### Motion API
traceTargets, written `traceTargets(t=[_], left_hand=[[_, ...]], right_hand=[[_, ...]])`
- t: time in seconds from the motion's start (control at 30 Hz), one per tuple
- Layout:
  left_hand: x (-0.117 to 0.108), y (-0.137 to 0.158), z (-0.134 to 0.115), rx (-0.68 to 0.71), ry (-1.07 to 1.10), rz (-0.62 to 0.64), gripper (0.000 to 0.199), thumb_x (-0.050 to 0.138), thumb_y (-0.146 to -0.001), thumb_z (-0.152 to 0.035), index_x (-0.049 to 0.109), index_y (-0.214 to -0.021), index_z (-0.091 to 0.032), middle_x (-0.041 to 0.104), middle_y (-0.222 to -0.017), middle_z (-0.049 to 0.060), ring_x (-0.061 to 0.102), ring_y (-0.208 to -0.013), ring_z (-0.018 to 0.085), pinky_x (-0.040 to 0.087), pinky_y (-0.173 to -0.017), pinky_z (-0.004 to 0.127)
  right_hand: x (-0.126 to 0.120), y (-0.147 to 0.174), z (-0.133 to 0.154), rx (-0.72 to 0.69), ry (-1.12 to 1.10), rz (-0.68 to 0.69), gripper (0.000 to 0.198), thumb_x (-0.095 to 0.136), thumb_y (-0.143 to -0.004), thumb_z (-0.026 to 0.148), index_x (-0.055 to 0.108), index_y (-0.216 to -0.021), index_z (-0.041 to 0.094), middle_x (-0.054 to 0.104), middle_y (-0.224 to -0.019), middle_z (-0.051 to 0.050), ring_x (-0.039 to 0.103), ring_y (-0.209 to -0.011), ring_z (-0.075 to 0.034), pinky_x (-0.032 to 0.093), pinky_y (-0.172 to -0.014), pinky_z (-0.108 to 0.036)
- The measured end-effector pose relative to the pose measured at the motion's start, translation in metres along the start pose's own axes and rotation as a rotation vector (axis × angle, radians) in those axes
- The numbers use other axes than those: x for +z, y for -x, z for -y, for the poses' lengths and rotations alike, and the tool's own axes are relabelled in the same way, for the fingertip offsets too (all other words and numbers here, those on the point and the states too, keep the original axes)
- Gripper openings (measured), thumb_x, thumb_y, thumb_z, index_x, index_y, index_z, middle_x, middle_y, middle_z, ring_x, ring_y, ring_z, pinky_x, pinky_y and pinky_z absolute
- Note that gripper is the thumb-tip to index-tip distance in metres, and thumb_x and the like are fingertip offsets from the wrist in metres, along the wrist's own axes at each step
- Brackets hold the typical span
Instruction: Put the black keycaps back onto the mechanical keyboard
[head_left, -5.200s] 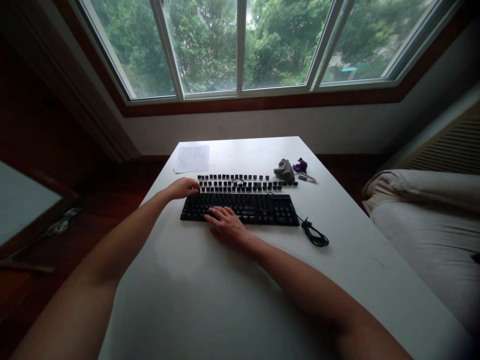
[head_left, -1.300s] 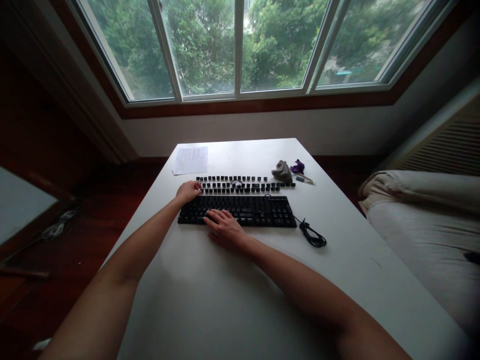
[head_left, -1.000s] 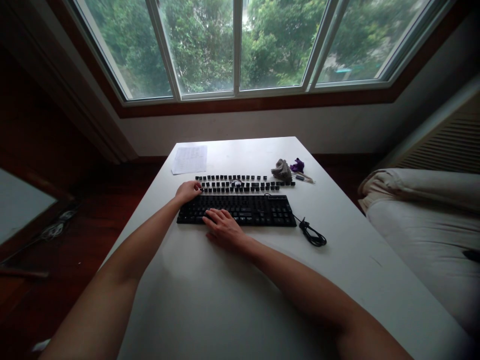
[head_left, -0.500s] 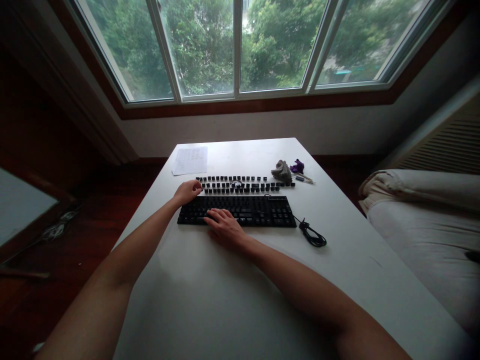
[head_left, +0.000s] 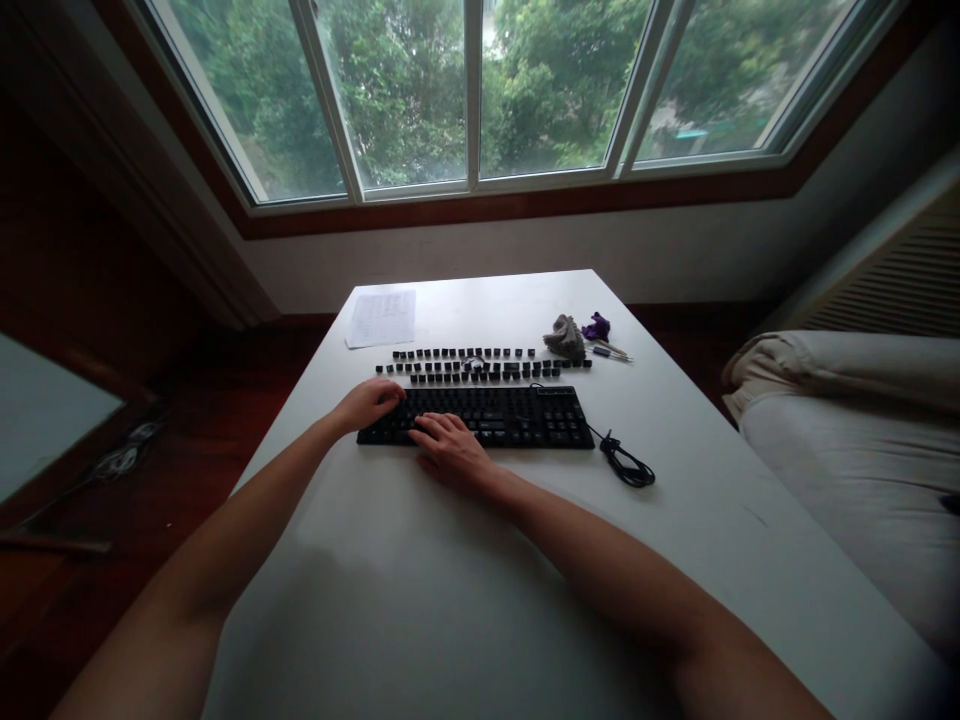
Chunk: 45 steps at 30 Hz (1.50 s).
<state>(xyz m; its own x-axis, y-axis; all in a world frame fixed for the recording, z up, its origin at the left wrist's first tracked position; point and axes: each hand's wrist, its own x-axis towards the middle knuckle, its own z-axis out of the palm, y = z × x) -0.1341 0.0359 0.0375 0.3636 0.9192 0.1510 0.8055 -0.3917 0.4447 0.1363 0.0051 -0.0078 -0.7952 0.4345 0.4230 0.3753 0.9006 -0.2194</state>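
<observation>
"Finding the left hand (head_left: 367, 403) where?"

"At the far left corner of the black keyboard (head_left: 510, 415), with curled fingers; cannot tell whether gripping anything."

"And the right hand (head_left: 454, 452)?"

"Resting open on the keyboard's near left portion, with loosely extended fingers."

"Loose keycaps (head_left: 495, 375)?"

"Set in rows on the white surface (head_left: 420, 580), just beyond the keyboard's far edge."

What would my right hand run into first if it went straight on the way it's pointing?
Your right hand is on or just above the keyboard; it would probably meet your left hand first, near the keyboard's far left corner, though depth is unclear.
</observation>
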Motion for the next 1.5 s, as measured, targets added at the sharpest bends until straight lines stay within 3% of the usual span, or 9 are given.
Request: traceTargets(t=[0.2, 0.47, 0.77, 1.13, 1.33, 1.5], left_hand=[[0.004, 0.004, -0.006, 0.04, -0.111, -0.015, 0.021, 0.059, -0.092, -0.03, 0.078, -0.102, -0.028, 0.07, -0.104, 0.006, 0.059, -0.107, 0.025, 0.045, -0.103, 0.041], [0.002, 0.005, -0.003, 0.06, -0.117, 0.02, 0.021, 0.065, -0.09, -0.035, 0.077, -0.106, -0.028, 0.069, -0.108, 0.007, 0.059, -0.107, 0.025, 0.047, -0.101, 0.041], [0.0, 0.008, 0.0, 0.012, -0.18, -0.036, 0.022, 0.062, -0.093, -0.037, 0.077, -0.105, -0.026, 0.069, -0.108, 0.007, 0.057, -0.109, 0.026, 0.047, -0.101, 0.042], [0.014, 0.009, 0.008, -0.045, -0.113, -0.103, 0.019, 0.063, -0.092, -0.036, 0.078, -0.099, -0.026, 0.068, -0.111, 0.007, 0.058, -0.108, 0.025, 0.046, -0.103, 0.043], [0.013, 0.01, -0.005, -0.002, -0.202, -0.119, 0.018, 0.061, -0.094, -0.034, 0.076, -0.099, -0.025, 0.067, -0.11, 0.007, 0.057, -0.107, 0.025, 0.047, -0.099, 0.041], [0.014, 0.014, -0.016, -0.055, -0.246, -0.12, 0.015, 0.064, -0.091, -0.031, 0.074, -0.1, -0.025, 0.068, -0.111, 0.007, 0.058, -0.107, 0.027, 0.047, -0.098, 0.043]], right_hand=[[-0.003, 0.001, 0.002, 0.008, -0.013, 0.008, 0.045, 0.064, -0.094, 0.03, 0.06, -0.137, 0.018, 0.054, -0.148, -0.016, 0.043, -0.141, -0.029, 0.033, -0.116, -0.048], [-0.003, 0.001, 0.001, 0.007, -0.006, 0.014, 0.045, 0.064, -0.094, 0.03, 0.06, -0.137, 0.019, 0.053, -0.148, -0.015, 0.043, -0.14, -0.029, 0.034, -0.115, -0.047], [-0.001, 0.001, 0.0, 0.0, -0.005, 0.007, 0.045, 0.065, -0.093, 0.03, 0.06, -0.137, 0.019, 0.054, -0.148, -0.015, 0.044, -0.139, -0.029, 0.035, -0.114, -0.048], [-0.003, 0.001, 0.0, -0.003, -0.015, 0.007, 0.045, 0.064, -0.093, 0.029, 0.059, -0.137, 0.018, 0.054, -0.147, -0.016, 0.043, -0.14, -0.029, 0.034, -0.115, -0.048], [-0.002, 0.001, 0.0, -0.004, -0.007, 0.004, 0.045, 0.063, -0.094, 0.029, 0.06, -0.137, 0.018, 0.054, -0.147, -0.016, 0.044, -0.139, -0.029, 0.034, -0.114, -0.047], [-0.001, 0.001, 0.0, 0.001, -0.012, 0.006, 0.045, 0.064, -0.093, 0.028, 0.06, -0.137, 0.019, 0.054, -0.147, -0.016, 0.043, -0.14, -0.029, 0.034, -0.115, -0.048]])
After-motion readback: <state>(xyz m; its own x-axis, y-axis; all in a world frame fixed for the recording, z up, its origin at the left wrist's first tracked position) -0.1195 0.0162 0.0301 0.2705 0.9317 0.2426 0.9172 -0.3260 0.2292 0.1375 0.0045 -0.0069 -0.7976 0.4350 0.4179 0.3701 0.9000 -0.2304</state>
